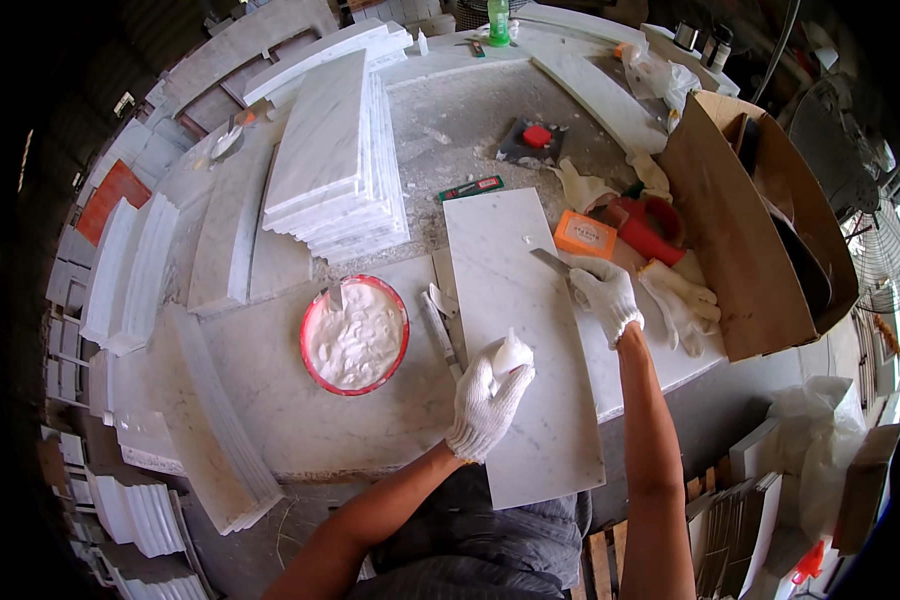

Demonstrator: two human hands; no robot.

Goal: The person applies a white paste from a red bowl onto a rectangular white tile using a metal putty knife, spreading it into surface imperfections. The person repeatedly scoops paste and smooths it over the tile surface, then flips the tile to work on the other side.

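Observation:
My left hand (pixel 482 408), in a white knitted glove, is closed round a small white squeeze bottle (pixel 512 354) with its nozzle up. In my right hand (pixel 608 294), also gloved, is a putty knife; its metal blade (pixel 549 262) points left over the marble slab (pixel 515 250). The long white-grey slab lies in front of me, its near end by my body. To its left stands a red-rimmed tub of white paste (pixel 355 338), with a scraper (pixel 335 296) stuck in it. A utility knife (pixel 440 330) lies between tub and slab.
Stacked marble slabs (pixel 320 150) stand at the back left. An orange box (pixel 584 235), red tape roll (pixel 652 228) and spare gloves (pixel 678 305) lie right of the slab, beside a tall cardboard box (pixel 735 230). A green bottle (pixel 498 22) stands at the far edge.

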